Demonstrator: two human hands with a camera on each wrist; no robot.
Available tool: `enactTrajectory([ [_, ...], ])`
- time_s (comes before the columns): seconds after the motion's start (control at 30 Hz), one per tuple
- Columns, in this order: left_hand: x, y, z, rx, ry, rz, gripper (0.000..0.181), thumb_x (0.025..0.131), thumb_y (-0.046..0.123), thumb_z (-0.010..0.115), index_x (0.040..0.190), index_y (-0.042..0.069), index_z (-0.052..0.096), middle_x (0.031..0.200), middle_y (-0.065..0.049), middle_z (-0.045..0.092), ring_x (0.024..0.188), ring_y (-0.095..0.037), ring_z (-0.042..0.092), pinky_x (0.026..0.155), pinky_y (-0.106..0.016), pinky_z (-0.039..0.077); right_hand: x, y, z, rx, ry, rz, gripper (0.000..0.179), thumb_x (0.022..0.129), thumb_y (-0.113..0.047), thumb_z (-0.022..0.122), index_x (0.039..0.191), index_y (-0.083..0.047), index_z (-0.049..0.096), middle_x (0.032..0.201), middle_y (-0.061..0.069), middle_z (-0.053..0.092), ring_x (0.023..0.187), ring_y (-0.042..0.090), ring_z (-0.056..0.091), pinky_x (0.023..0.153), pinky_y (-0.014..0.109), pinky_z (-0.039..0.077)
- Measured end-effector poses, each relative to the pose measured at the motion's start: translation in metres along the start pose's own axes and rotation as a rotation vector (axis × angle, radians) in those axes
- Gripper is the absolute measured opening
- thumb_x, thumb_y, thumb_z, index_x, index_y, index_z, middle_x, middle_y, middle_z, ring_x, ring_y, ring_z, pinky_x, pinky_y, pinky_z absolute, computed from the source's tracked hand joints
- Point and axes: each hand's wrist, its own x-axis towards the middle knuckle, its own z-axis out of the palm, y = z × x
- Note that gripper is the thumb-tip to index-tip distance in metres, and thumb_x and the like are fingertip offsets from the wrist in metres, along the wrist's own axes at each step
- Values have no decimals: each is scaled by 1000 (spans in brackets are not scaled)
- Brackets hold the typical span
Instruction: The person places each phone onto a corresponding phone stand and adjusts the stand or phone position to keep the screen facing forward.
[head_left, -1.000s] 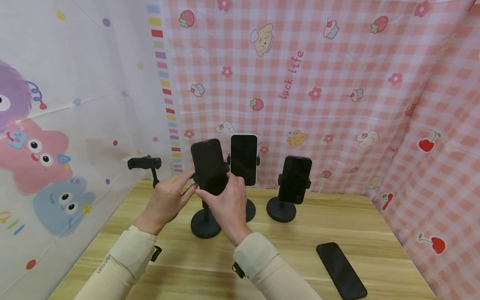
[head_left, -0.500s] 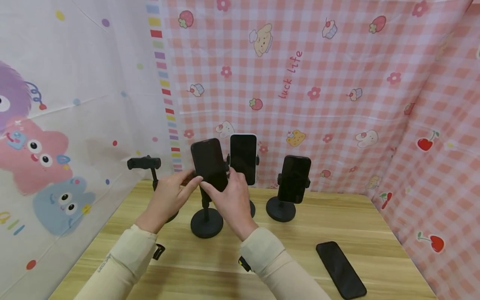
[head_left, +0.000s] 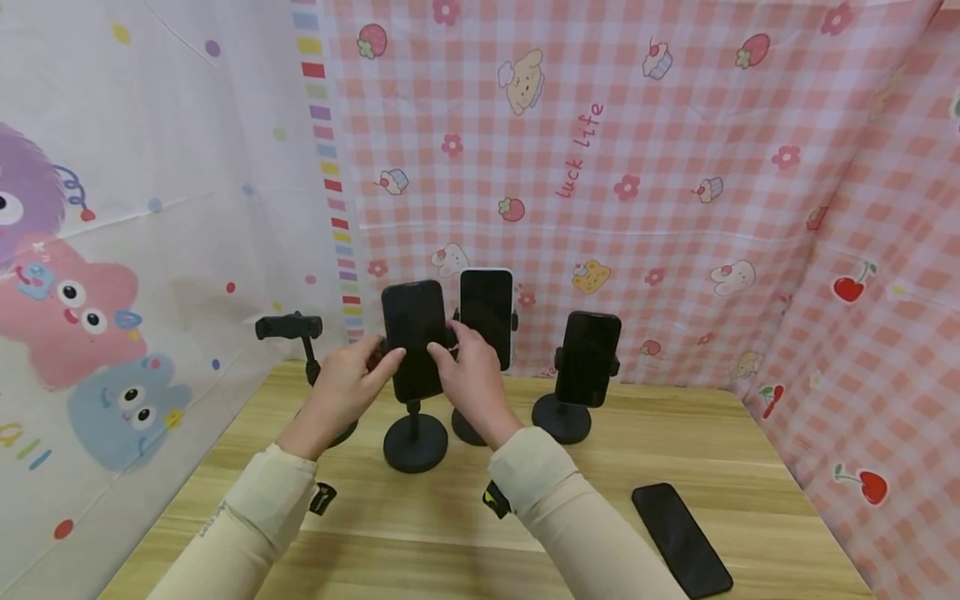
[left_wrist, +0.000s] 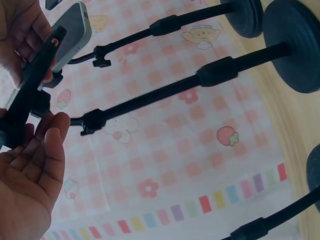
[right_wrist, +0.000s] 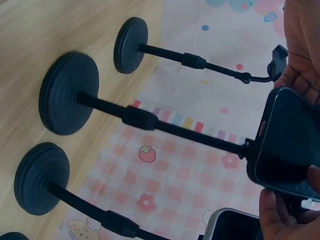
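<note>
A black phone [head_left: 414, 333] sits upright in the clamp of a black phone stand, whose round base [head_left: 416, 443] rests on the table. My left hand [head_left: 341, 387] holds the phone's left side, thumb on the screen and fingers behind at the clamp. On the opposite side my right hand [head_left: 476, 379] pinches the right edge, its thumb also on the screen. The left wrist view shows the left fingers [left_wrist: 52, 130] curled beside the clamp [left_wrist: 32, 90] at the back. In the right wrist view the phone [right_wrist: 287, 142] tops the stand's pole [right_wrist: 195, 135].
Behind stands a white-edged phone [head_left: 486, 312] in its own stand. Farther right, another stand holds a black phone [head_left: 589, 358]. A stand with a bare clamp [head_left: 288, 326] is on the left. One phone [head_left: 681, 540] lies flat on the wooden table [head_left: 600, 500] at front right.
The phone has straightened from a slight tilt. Both thumbs have shifted from near its lower edge up onto the sides of the screen, and my right hand has moved up a little.
</note>
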Motion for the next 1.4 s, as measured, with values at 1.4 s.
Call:
enactTrajectory([
  [1.4, 3, -29, 8, -50, 48, -96, 26, 105, 28, 53, 98, 3, 55, 68, -6, 47, 57, -20, 44, 58, -35, 38, 6, -1, 32, 4, 66, 17, 41, 98, -28, 64, 131, -5, 57, 118, 11, 61, 100, 24, 63, 81, 39, 56],
])
